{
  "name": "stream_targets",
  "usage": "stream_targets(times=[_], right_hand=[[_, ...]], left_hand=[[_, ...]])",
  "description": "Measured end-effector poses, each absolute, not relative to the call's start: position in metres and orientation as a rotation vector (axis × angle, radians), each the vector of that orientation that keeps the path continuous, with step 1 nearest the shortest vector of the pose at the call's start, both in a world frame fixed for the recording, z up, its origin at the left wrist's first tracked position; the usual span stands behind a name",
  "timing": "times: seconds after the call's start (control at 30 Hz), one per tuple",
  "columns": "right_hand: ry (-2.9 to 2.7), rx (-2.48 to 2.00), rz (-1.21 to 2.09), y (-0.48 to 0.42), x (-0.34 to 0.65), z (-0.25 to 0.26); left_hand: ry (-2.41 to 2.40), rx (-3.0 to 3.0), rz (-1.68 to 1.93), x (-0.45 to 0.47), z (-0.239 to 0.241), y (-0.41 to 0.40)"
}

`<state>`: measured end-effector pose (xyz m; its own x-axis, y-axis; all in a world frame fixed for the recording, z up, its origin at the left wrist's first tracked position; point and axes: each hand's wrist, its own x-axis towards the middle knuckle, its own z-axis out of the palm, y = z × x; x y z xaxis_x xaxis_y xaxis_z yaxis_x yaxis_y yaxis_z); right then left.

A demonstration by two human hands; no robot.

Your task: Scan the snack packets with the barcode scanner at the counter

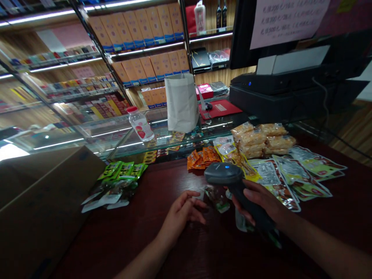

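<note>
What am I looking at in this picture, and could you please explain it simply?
There is no robot arm here: these are a person's bare hands, seen by a camera worn on the head, looking forward and down. The right hand holds a dark handheld scanner. The left hand is loosely open beside a small packet; whether it touches is unclear. On the dark red tabletop lie green packets, orange packets and other wrapped packs, with a cardboard box at the left.

Lit shelves with wood-grain backing, strip lights, glass counter, dark reddish tabletop
</note>
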<state>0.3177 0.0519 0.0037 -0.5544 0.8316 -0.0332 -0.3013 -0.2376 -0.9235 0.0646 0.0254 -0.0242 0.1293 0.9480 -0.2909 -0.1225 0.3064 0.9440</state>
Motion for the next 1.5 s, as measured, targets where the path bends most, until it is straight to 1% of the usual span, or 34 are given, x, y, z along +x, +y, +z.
stream_targets(times=[0.1,0.23,0.37,0.47,0.6,0.67,0.73,0.83,0.97,1.07,1.3,1.5], right_hand=[[-1.222,-0.674,1.87,0.053,0.318,0.003],[-1.207,-0.654,1.866,0.054,0.319,0.004],[-1.22,-0.621,1.854,0.054,0.32,0.008],[-1.234,-0.626,1.839,0.053,0.32,0.011],[-1.242,-0.623,1.835,0.051,0.32,0.013],[-1.245,-0.617,1.831,0.052,0.32,0.011],[-1.243,-0.615,1.82,0.054,0.319,0.01],[-1.231,-0.611,1.802,0.055,0.319,0.009],[-1.226,-0.59,1.794,0.055,0.319,0.011],[-1.231,-0.584,1.787,0.054,0.32,0.013],[-1.252,-0.623,1.798,0.058,0.318,0.008],[-1.288,-0.651,1.805,0.054,0.317,0.004]], left_hand=[[1.302,1.02,0.974,0.073,-0.019,0.024],[1.542,1.423,1.168,0.074,-0.018,0.021],[1.57,1.721,1.221,0.075,-0.015,0.028],[1.598,1.796,1.086,0.085,-0.009,0.042],[1.655,1.913,0.811,0.099,-0.002,0.061],[1.643,1.91,0.686,0.1,-0.002,0.064],[1.644,1.877,0.636,0.095,-0.003,0.059],[1.629,1.776,0.729,0.08,-0.008,0.044],[1.427,1.36,0.973,0.057,-0.012,0.025],[1.377,1.133,1.159,0.049,-0.011,0.023],[1.361,0.91,1.406,0.034,-0.012,0.04],[1.458,0.94,1.519,0.025,-0.018,0.042]])
